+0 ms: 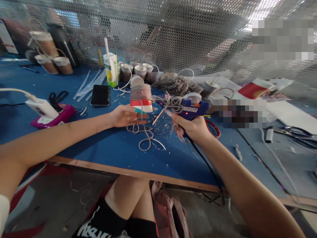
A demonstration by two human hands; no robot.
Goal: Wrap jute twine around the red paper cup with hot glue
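My left hand (pixel 128 115) is wrapped round a paper cup (pixel 141 105) lying on its side or tilted, red and white at the lower part. Grey cord (pixel 140 92) is wound in rows about the cup's upper part, and a loose tail of it (pixel 146 140) curls on the table below. In my right hand (pixel 190 127) is a blue glue gun (pixel 195 110) with a small red light, its nozzle end pointing left towards the cup. The nozzle tip is close to the cord; whether it touches, I cannot tell. A black cable runs down from the gun's handle.
A tangled heap of grey cord (pixel 175 84) and several wrapped cups (pixel 140 70) stand behind. At the left are a phone (pixel 100 95), a drink carton (pixel 111 69), clear glue sticks (pixel 86 86) and a purple power strip (pixel 53 115). Scissors (pixel 294 132) lie right.
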